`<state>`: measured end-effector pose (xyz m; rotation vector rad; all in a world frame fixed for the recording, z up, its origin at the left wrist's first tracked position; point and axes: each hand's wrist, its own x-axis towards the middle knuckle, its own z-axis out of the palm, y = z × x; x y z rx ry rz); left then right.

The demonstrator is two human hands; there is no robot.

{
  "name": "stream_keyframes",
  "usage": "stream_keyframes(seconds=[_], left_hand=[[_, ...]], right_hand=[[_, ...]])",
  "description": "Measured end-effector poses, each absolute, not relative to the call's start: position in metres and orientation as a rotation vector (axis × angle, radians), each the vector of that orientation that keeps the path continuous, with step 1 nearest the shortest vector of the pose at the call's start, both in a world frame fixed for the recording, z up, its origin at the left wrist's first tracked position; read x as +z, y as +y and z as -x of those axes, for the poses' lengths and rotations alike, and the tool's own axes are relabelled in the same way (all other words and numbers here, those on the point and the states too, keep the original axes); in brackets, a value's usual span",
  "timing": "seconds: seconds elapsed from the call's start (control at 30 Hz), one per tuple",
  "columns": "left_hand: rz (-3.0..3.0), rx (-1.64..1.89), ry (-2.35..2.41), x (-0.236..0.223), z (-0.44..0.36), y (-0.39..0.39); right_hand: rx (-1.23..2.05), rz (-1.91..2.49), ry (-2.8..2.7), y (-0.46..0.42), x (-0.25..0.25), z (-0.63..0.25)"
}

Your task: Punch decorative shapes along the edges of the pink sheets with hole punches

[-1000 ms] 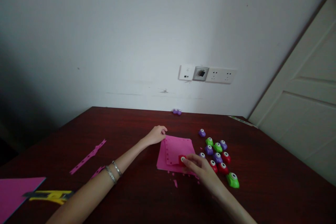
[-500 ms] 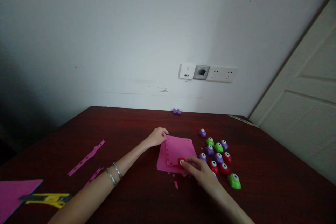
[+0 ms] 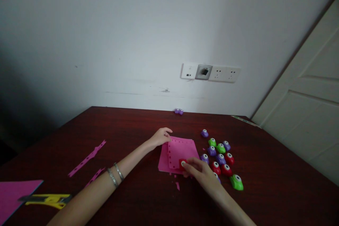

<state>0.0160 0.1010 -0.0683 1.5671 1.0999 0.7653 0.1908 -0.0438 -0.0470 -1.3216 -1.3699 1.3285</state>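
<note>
My left hand [image 3: 160, 137] pinches the upper left corner of a pink paper sheet [image 3: 182, 152] with small holes punched along its left and top edges. That sheet lies over more pink paper [image 3: 163, 160]. At its lower edge, my right hand [image 3: 201, 173] is closed on a small red craft punch [image 3: 182, 163] with a white round button. The thumb is by the button; the other fingers curl around the punch's far side and are partly hidden. Tiny pink paper scraps [image 3: 177, 185] lie in front of the sheets.
Several purple, green and red craft punches [image 3: 220, 159] stand right of the paper, two purple ones [image 3: 179, 111] by the wall. To the left are perforated pink strips [image 3: 87, 159], a yellow utility knife [image 3: 49, 199] and pink paper [image 3: 16, 197]. Sockets [image 3: 224, 74] are on the wall.
My left hand has shifted slightly right along with the top sheet's corner. The top sheet sits a little further right; my right hand and the red punch have barely moved.
</note>
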Motion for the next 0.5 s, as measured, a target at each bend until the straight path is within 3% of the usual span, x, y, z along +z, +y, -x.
stream_keyframes(seconds=[0.17,0.37,0.5], left_hand=[[-1.237,0.778,1.111,-0.060,-0.018,0.088],[-1.350,0.594,1.049,-0.046,-0.016,0.080],[-1.361,0.673,1.001,-0.037,-0.006,0.084]], right_hand=[[1.343,1.307,-1.337,-0.045,-0.045,-0.190],[1.370,1.284,-1.312,-0.044,-0.046,-0.193],[1.422,1.305,-1.207,-0.045,-0.045,-0.190]])
